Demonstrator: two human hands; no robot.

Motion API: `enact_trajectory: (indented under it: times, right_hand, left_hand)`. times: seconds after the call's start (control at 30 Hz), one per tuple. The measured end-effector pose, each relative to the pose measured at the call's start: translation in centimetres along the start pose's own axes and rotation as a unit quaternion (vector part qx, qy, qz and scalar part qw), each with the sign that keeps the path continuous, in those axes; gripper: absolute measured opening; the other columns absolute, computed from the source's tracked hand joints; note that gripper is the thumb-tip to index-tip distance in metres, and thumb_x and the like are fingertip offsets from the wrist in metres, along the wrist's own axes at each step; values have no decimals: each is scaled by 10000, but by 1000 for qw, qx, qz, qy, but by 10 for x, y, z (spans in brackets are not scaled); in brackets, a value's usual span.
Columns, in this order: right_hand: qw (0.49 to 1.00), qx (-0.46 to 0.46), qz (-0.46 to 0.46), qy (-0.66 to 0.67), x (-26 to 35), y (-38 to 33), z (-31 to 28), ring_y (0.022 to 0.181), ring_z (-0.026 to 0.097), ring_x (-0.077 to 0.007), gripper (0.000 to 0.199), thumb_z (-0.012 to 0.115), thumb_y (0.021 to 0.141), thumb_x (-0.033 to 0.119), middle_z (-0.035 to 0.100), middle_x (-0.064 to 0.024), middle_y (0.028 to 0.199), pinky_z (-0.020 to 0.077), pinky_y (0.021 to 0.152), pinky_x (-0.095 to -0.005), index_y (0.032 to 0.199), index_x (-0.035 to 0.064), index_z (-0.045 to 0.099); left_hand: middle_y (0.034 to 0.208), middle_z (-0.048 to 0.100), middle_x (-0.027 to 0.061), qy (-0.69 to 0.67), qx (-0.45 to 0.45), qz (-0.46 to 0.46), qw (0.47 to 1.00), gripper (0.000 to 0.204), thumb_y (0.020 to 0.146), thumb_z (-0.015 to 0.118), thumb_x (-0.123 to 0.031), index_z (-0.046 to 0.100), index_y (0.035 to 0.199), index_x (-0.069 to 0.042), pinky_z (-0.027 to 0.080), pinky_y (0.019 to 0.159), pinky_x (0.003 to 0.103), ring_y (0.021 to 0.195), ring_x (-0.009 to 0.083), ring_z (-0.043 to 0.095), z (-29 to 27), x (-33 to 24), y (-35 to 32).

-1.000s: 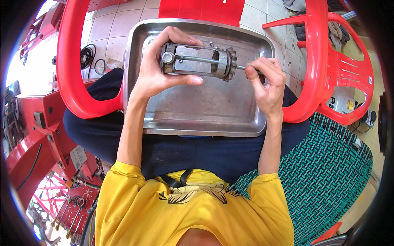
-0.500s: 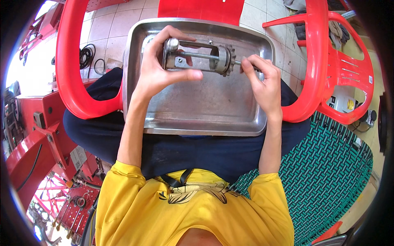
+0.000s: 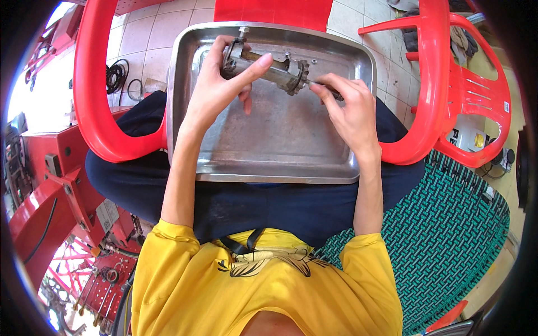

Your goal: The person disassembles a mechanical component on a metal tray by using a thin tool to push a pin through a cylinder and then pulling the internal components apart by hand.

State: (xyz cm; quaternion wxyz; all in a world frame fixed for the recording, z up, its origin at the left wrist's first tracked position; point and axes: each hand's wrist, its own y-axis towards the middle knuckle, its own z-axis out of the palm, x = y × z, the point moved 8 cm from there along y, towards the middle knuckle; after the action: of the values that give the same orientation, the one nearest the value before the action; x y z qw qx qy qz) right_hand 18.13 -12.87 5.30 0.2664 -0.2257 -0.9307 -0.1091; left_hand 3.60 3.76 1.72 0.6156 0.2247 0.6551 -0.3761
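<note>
While both hands grip a metal hub, the tray lies bare beneath.

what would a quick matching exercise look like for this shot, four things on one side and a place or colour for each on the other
Things:
1. metal tray
2. geared metal part
3. plastic chair
4. woven mat

Places or colours:
A. green, on the floor at the person's right
B. red, standing beside the tray
C. grey, resting on the person's lap
D. held in the left hand above the tray, with the right hand at its toothed end

Pairs: 1-C, 2-D, 3-B, 4-A
</note>
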Motion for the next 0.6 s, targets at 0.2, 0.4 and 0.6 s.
enact_trajectory:
  times: [0.2,0.4,0.6]
  right_hand:
    - [997,19,-51,-49,0,-2,5,820,654,-299,223,758,894,286,722,-73,882,460,920,-384,954,71,757]
    - [994,86,-70,5,10,-3,16,788,664,-269,274,817,835,326,713,-60,841,456,890,-378,881,64,753]
    - [982,161,-22,98,19,-13,37,742,709,-262,329,840,798,373,725,-73,780,509,751,-391,820,59,745]
  left_hand:
    - [616,573,16,38,16,-36,998,726,863,856,-450,542,1303,34,461,438,267,472,98,560,1,12,1]
    - [655,586,4,40,-27,-26,999,679,857,867,-431,578,1259,34,371,430,234,461,74,508,-8,14,5]
    - [684,608,-5,39,-42,-68,996,627,856,867,-429,605,1208,20,319,431,234,466,54,478,-11,17,4]
